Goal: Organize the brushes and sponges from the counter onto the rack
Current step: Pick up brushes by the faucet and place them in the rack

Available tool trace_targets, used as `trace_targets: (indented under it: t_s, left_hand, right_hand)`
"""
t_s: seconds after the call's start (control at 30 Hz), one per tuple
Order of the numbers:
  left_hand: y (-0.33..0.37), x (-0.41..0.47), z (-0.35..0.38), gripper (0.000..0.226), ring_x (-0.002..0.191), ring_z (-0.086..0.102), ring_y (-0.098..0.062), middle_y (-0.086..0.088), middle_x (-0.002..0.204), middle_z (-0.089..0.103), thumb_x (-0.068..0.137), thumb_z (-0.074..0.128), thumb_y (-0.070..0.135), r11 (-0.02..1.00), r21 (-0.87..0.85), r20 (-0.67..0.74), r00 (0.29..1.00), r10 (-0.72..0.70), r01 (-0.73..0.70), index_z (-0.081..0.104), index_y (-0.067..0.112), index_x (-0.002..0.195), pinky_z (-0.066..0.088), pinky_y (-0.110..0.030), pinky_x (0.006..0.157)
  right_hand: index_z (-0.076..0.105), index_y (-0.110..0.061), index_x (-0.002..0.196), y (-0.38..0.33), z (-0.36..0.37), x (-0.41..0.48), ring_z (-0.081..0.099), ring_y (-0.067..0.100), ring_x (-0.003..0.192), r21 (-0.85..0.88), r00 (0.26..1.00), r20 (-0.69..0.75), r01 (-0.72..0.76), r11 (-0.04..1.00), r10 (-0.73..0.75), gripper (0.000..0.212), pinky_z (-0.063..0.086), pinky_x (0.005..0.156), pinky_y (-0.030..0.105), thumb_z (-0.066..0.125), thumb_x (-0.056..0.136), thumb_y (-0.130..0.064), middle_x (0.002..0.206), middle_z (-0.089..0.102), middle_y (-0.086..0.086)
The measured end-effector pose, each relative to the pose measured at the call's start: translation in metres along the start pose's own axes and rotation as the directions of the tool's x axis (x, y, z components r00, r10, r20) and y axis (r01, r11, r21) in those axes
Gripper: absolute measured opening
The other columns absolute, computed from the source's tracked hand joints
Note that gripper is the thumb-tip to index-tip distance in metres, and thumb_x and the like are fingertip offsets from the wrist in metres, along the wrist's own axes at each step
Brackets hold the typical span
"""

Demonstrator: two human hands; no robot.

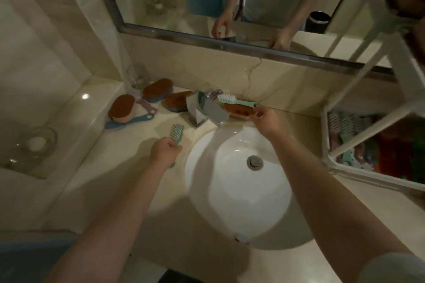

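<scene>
The left hand [166, 150] is closed around the handle of a teal comb brush [177, 132], whose teeth point away from the person. The right hand [266, 119] has its fingers curled at the handle end of a green brush [238, 101]; I cannot tell if they really grip it. This brush lies over an orange sponge [238, 110] on the counter [115, 190]. Between the hands stands the faucet [204, 110], above the white basin [236, 186]. Beyond the left hand lie three handled sponges [157, 89]. To the right of the right hand is the white rack [377, 179], with brushes already inside.
</scene>
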State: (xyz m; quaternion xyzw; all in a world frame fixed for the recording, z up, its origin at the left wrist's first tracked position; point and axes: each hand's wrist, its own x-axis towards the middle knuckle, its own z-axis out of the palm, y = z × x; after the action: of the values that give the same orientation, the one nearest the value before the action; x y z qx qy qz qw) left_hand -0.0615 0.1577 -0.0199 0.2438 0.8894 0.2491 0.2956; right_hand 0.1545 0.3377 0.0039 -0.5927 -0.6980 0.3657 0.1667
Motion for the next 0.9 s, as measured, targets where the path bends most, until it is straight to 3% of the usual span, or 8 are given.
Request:
trace_targets:
  t_s: [0.13, 0.23, 0.4, 0.57, 0.63, 0.8, 0.9]
  left_hand:
    - [-0.007, 0.015, 0.004, 0.043, 0.1, 0.061, -0.03, -0.014, 0.112, 0.063, 0.078, 0.072, 0.025, 0.993, 0.11, -0.011, 0.999, -0.039, 0.039, 0.058, 0.006, 0.114, 0.049, -0.037, 0.086]
    - [-0.014, 0.025, 0.007, 0.052, 0.1, 0.061, -0.029, -0.014, 0.116, 0.06, 0.074, 0.075, 0.029, 0.981, 0.187, -0.019, 0.999, -0.05, 0.053, 0.056, 0.008, 0.117, 0.05, -0.039, 0.087]
    - [-0.019, 0.032, 0.012, 0.036, 0.092, 0.06, -0.028, -0.012, 0.103, 0.063, 0.076, 0.072, 0.034, 0.933, 0.361, -0.01, 1.0, -0.005, 0.008, 0.061, 0.009, 0.101, 0.05, -0.037, 0.081]
    - [-0.019, 0.038, 0.014, 0.026, 0.087, 0.063, -0.028, -0.012, 0.095, 0.068, 0.08, 0.068, 0.031, 0.923, 0.383, -0.006, 0.999, -0.044, 0.043, 0.064, 0.009, 0.093, 0.05, -0.033, 0.072]
    - [-0.018, 0.04, 0.014, 0.026, 0.087, 0.064, -0.027, -0.012, 0.094, 0.068, 0.08, 0.068, 0.03, 0.928, 0.365, 0.006, 0.997, -0.079, 0.071, 0.064, 0.008, 0.092, 0.046, -0.03, 0.067]
    - [-0.015, 0.047, 0.011, 0.032, 0.089, 0.064, -0.028, -0.014, 0.097, 0.068, 0.077, 0.07, 0.028, 0.939, 0.328, 0.053, 0.99, -0.13, 0.106, 0.065, 0.003, 0.095, 0.046, -0.03, 0.068]
    - [-0.015, 0.048, 0.009, 0.036, 0.092, 0.063, -0.027, -0.014, 0.1, 0.067, 0.077, 0.071, 0.029, 0.938, 0.325, 0.073, 0.986, -0.152, 0.12, 0.063, 0.004, 0.1, 0.047, -0.031, 0.071]
  right_hand:
    - [0.057, -0.01, 0.127, -0.012, 0.009, 0.04, 0.059, 0.034, 0.108, -0.241, 0.998, 0.04, 0.063, 0.968, -0.055, 0.039, 0.046, 0.085, 0.034, 0.059, 0.089, -0.02, 0.119, 0.063, 0.016]
    - [0.053, -0.01, 0.131, -0.017, 0.017, 0.061, 0.056, 0.036, 0.111, -0.362, 0.989, 0.088, 0.142, 0.921, -0.118, 0.044, 0.045, 0.089, 0.035, 0.059, 0.088, -0.017, 0.123, 0.057, 0.019]
    - [0.053, -0.014, 0.133, -0.019, 0.029, 0.073, 0.058, 0.036, 0.108, -0.47, 0.96, 0.169, 0.279, 0.838, -0.225, 0.047, 0.046, 0.085, 0.037, 0.058, 0.086, -0.017, 0.124, 0.055, 0.019]
    - [0.056, -0.012, 0.125, -0.024, 0.036, 0.079, 0.059, 0.036, 0.106, -0.539, 0.967, 0.175, 0.252, 0.804, -0.186, 0.04, 0.048, 0.082, 0.04, 0.056, 0.089, -0.029, 0.118, 0.058, 0.017]
    - [0.054, -0.009, 0.124, -0.026, 0.038, 0.08, 0.059, 0.036, 0.106, -0.547, 0.974, 0.176, 0.215, 0.809, -0.14, 0.038, 0.048, 0.081, 0.039, 0.055, 0.09, -0.025, 0.119, 0.058, 0.017]
    - [0.043, -0.002, 0.131, -0.032, 0.035, 0.083, 0.058, 0.036, 0.11, -0.556, 0.978, 0.199, 0.169, 0.814, -0.067, 0.044, 0.048, 0.083, 0.041, 0.052, 0.093, -0.023, 0.125, 0.053, 0.019]
    - [0.054, -0.005, 0.121, -0.032, 0.033, 0.081, 0.06, 0.034, 0.103, -0.559, 0.978, 0.183, 0.188, 0.808, -0.101, 0.037, 0.046, 0.072, 0.036, 0.052, 0.092, -0.027, 0.112, 0.061, 0.014]
